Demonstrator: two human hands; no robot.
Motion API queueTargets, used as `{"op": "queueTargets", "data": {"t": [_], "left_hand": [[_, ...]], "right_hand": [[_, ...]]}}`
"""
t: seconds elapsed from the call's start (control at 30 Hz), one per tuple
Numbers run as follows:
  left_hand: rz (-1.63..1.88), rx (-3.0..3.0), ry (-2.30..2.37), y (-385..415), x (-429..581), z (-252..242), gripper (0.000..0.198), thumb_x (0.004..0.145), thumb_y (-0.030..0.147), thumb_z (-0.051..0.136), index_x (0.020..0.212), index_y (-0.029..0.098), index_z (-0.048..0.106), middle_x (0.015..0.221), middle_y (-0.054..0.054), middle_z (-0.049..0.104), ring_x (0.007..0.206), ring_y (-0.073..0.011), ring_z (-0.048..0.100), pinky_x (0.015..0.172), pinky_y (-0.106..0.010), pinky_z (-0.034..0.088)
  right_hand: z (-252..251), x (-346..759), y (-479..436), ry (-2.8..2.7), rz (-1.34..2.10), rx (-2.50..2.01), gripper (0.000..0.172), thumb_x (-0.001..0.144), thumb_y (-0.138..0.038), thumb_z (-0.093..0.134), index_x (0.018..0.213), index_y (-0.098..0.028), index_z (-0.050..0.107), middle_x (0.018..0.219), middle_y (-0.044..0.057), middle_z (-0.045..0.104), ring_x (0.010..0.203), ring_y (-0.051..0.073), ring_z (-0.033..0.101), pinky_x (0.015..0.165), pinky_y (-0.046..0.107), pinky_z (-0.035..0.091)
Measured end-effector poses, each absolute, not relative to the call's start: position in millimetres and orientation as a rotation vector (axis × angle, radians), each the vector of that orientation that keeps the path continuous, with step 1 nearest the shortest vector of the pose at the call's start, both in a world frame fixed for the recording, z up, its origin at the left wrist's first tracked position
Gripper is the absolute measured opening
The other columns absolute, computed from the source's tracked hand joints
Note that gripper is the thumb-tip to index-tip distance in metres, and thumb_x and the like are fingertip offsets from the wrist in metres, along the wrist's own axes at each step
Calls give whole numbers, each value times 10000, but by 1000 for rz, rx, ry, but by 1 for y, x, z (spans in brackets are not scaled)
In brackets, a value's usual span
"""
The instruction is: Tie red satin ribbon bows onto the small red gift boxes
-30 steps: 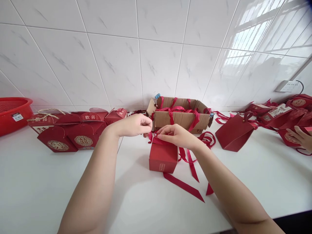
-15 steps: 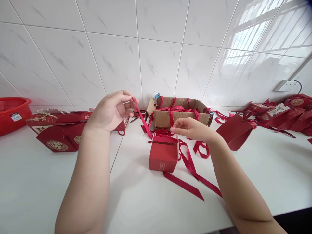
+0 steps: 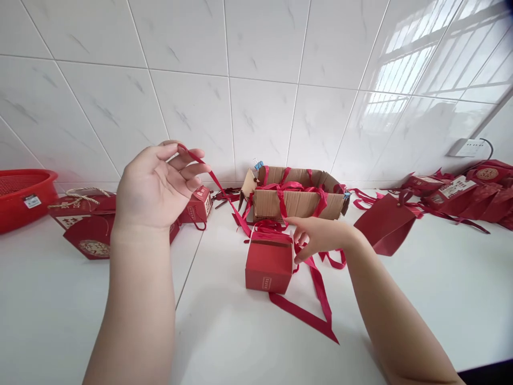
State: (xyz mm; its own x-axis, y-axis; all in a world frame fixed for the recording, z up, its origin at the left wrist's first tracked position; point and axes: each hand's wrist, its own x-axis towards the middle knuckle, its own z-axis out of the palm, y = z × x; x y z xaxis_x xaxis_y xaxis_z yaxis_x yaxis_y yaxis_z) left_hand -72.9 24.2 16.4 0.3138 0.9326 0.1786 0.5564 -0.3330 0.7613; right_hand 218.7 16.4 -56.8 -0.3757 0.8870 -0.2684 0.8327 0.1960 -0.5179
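Note:
Raised at left, my left hand [image 3: 154, 184] pinches a red ribbon [image 3: 218, 185] between thumb and finger, the other fingers loosely spread. The ribbon slants down toward the back of a small red gift box [image 3: 269, 264] on the table. My right hand [image 3: 324, 235] is at the box's right side, index finger stretched over the upper edge and thumb lower, apart. It seems to hold nothing; whether the fingertips touch the box is unclear. A loose red ribbon tail [image 3: 304, 315] lies in front of the box, folded to a point.
Behind stands an open cardboard box [image 3: 288, 205] draped with red ribbons. At left are rope-handled red boxes [image 3: 86, 230] and a red plastic basket [image 3: 30, 203]. To the right are a tilted red gift box [image 3: 387, 222] and several more [image 3: 452, 195] near a power strip [image 3: 465, 147].
My left hand has moved left, drawing the ribbon out longer. The right hand has come down to the box's right side. The long ribbon tail at right has been pulled inward.

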Motion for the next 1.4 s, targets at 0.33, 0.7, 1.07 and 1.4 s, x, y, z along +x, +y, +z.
{"op": "queueTargets", "data": {"t": [0.33, 0.7, 1.07, 1.4], "left_hand": [[1148, 2060, 1353, 16, -76, 17, 692, 704, 687, 19, 704, 389, 643, 804, -33, 712, 1373, -171, 235, 797, -450, 345], [1788, 1440, 940, 19, -72, 16, 154, 724, 375, 474, 769, 289, 593, 942, 53, 694, 1079, -212, 562, 662, -335, 459], [1217, 1937, 1180, 18, -67, 12, 463, 719, 711, 348, 869, 398, 652, 834, 8, 707, 1304, -198, 362, 711, -373, 427], [1364, 1837, 1260, 9, -55, 15, 387, 781, 657, 327, 876, 435, 630, 848, 80, 714, 1052, -165, 553, 608, -353, 393]], "right_hand": [[-48, 239, 13, -2245, 860, -1726, 351, 708, -214, 612, 1055, -258, 596, 915, 59, 672, 769, 220, 629, 558, 289, 455], [-25, 275, -9, -2021, 1054, -1314, 205, 743, -398, 667, 768, -220, 568, 634, -11, 510, 557, 121, 475, 501, 272, 395], [-44, 264, 19, -1557, 1275, -1032, 281, 660, -329, 737, 915, -228, 675, 821, 35, 653, 659, 172, 628, 593, 324, 495], [-39, 247, 16, -1417, 1077, -938, 241, 724, -403, 716, 672, -218, 571, 587, -26, 422, 529, 95, 430, 480, 241, 378]]}}
